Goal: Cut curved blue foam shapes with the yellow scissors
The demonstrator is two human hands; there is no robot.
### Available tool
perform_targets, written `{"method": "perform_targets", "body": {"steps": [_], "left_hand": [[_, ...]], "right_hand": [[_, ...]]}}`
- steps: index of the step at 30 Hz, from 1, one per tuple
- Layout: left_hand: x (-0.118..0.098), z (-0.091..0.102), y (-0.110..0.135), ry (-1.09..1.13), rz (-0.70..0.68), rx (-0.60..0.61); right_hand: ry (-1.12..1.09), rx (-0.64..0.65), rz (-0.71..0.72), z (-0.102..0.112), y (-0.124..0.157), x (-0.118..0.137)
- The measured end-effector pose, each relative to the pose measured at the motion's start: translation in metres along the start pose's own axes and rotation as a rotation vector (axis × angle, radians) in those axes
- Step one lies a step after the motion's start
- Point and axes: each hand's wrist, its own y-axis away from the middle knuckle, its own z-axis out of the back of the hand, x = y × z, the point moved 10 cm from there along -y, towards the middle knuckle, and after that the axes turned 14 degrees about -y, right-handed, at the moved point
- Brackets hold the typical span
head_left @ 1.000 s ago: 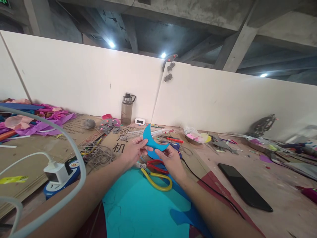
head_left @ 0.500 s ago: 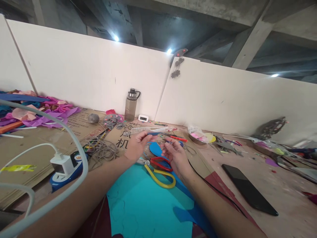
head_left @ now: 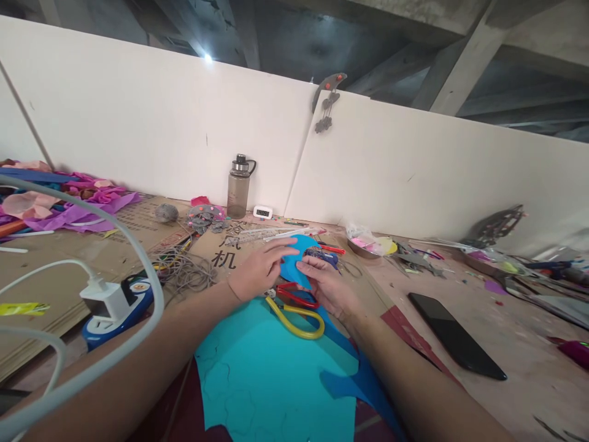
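My right hand [head_left: 329,282] pinches a curved blue felt piece [head_left: 291,267] between thumb and fingers, above the worktop. My left hand [head_left: 260,267] is beside the piece's left edge, fingers stretched out over it; whether they touch it I cannot tell. Beneath my hands are red-handled pliers [head_left: 294,294], partly hidden, and a tool with yellow loop handles [head_left: 299,325]. Both overlap the top of a turquoise sheet [head_left: 271,374] marked with thin dark curved lines. A blue felt offcut [head_left: 354,390] lies at the sheet's right side, partly under my right forearm.
White cables [head_left: 154,276] loop across the left to a blue power strip [head_left: 113,328]. A tangle of grey cord [head_left: 181,270], a bottle [head_left: 238,187] and a small clock [head_left: 262,212] are farther back. To the right are a phone [head_left: 455,334] and a dish of scraps [head_left: 368,244].
The blue felt between my hands was thin and edge-on near my left fingers; now a broad blue face shows in my right hand. My left fingers have loosened from a pinch and straightened.
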Motion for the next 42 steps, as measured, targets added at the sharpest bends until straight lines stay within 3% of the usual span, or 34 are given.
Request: {"method": "perform_targets", "body": {"steps": [4, 7, 10, 18, 21, 25, 30, 37, 42], "left_hand": [[0.049, -0.001, 0.013, 0.375, 0.637, -0.113], [0.06, -0.018, 0.019, 0.601, 0.809, -0.087], [0.061, -0.022, 0.018, 0.635, 0.827, -0.056], [0.05, -0.019, 0.016, 0.423, 0.78, 0.07], [0.057, -0.026, 0.02, 0.559, 0.836, 0.046], [0.063, -0.038, 0.026, 0.829, 0.902, -0.004], [0.057, -0.048, 0.027, 0.916, 0.886, 0.062], [0.047, -0.055, 0.024, 0.92, 0.852, 0.143], [0.05, -0.048, 0.023, 0.738, 0.82, 0.137]], "right_hand": [[0.249, -0.027, 0.129, 0.002, 0.001, 0.012], [0.356, -0.001, 0.159, 0.0, 0.001, 0.011], [0.407, 0.029, 0.179, -0.001, 0.0, 0.009], [0.518, 0.033, 0.21, -0.004, 0.002, 0.013], [0.437, 0.054, 0.209, -0.007, 0.005, 0.013], [0.155, 0.083, 0.067, -0.004, 0.002, -0.005], [0.153, 0.071, 0.127, -0.004, 0.002, 0.001], [0.236, 0.055, 0.184, -0.003, 0.001, 0.006], [0.191, 0.03, 0.172, 0.002, -0.001, 0.004]]}}
